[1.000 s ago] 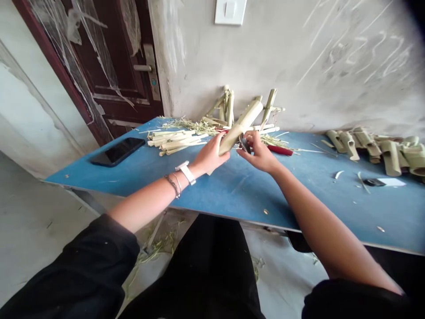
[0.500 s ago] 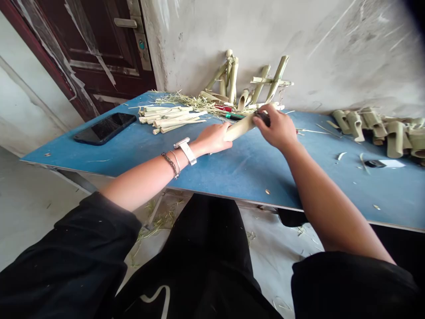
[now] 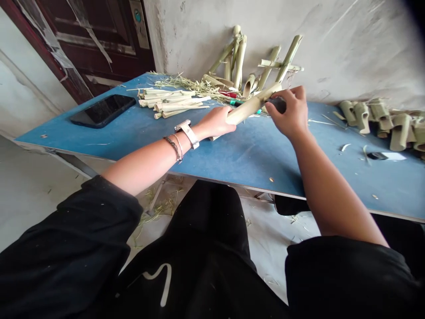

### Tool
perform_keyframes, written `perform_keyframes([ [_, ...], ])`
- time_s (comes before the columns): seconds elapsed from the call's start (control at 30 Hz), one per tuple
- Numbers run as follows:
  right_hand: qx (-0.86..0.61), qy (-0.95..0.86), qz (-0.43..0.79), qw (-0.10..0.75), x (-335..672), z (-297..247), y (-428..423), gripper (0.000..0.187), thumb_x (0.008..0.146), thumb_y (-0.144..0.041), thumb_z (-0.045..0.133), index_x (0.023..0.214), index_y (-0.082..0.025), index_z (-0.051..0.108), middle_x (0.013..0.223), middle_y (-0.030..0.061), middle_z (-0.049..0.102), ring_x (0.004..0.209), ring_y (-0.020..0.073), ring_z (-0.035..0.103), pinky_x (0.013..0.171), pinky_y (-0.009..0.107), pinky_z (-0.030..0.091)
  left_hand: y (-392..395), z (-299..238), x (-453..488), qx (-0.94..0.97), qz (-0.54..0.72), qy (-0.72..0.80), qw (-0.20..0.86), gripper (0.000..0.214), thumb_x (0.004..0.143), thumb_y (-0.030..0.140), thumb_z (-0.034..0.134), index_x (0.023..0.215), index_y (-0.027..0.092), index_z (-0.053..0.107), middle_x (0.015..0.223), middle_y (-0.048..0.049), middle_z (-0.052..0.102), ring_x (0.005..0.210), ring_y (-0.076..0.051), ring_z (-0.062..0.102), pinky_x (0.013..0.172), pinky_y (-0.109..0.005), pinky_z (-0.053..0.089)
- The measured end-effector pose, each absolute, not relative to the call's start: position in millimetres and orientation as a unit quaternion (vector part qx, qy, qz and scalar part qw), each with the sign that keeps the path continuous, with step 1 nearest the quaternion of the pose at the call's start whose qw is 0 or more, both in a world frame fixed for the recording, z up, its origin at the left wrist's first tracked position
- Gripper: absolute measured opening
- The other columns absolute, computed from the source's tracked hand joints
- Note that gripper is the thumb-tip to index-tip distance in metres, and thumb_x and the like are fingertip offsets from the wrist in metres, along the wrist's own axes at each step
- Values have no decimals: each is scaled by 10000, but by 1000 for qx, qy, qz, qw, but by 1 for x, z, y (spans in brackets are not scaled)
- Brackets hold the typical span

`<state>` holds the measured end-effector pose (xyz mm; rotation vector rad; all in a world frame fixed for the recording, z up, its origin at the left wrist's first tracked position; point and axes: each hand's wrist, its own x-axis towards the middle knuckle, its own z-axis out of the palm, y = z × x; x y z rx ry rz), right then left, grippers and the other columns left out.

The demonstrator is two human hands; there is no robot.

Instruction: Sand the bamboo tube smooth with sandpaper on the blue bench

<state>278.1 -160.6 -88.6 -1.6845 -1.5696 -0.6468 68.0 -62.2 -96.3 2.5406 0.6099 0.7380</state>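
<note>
My left hand point(image 3: 219, 122) is closed round the lower part of a pale bamboo tube point(image 3: 245, 110), which slants up and away to the right above the table. A watch and thin bracelets sit on that wrist. At the tube's upper part my right hand point(image 3: 292, 111) pinches a small black object point(image 3: 280, 105) between thumb and fingers, against or very near the tube's side. Its exact kind cannot be made out. Beyond the tube lie a black-and-green tool point(image 3: 234, 103) and something red point(image 3: 229, 94), both partly hidden.
On the blue table point(image 3: 239, 155) lie a phone point(image 3: 103, 110), a pile of pale sticks point(image 3: 172, 101) and fibre shavings point(image 3: 186, 86). Bamboo pieces point(image 3: 239, 62) and a bamboo cross point(image 3: 287, 62) lean on the wall. Cut tubes point(image 3: 401, 128) and a black-handled blade point(image 3: 385, 156) are at right.
My right hand and the black object have drawn back from the bamboo tube's far end, baring more of it. My left hand keeps its hold. The camera view has tipped slightly downward.
</note>
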Motion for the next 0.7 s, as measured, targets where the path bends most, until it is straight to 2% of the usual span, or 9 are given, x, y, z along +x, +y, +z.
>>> perform_keyframes([
  [0.27,-550,-771,-166,274,230,-88,-155,383,787,-434,631,1109,-243,551,1097,91,475,964,252,518,801,395,451,-60,-96,70,922,265,203,196,257,704,180,624,948,101,603,857,-55,622,777,-190,574,692,-286,421],
  [0.43,-676,-600,-239,353,278,-89,-158,351,800,-415,629,1074,-217,537,1092,132,459,927,251,495,797,424,419,-62,-95,69,926,255,201,193,398,690,232,649,1060,103,581,941,-73,624,791,-188,566,672,-268,412],
  [0.53,-721,-512,-263,386,288,-96,-155,345,791,-410,636,1032,-187,534,1067,152,453,923,259,491,816,459,404,-62,-95,69,927,245,202,197,405,684,257,653,1052,101,587,938,-80,628,780,-186,558,662,-268,402],
  [0.6,-690,-562,-260,374,271,-102,-149,396,757,-405,662,1052,-182,519,1071,145,450,935,267,499,796,446,429,-59,-96,69,918,251,227,207,359,683,243,644,1005,93,596,908,-82,632,748,-176,552,641,-266,395],
  [0.7,-615,-690,-218,312,230,-107,-144,459,752,-347,643,1151,-189,481,1110,128,443,957,273,525,765,417,467,-56,-97,69,905,251,246,239,201,743,235,573,897,110,604,835,-68,638,697,-150,540,606,-254,389],
])
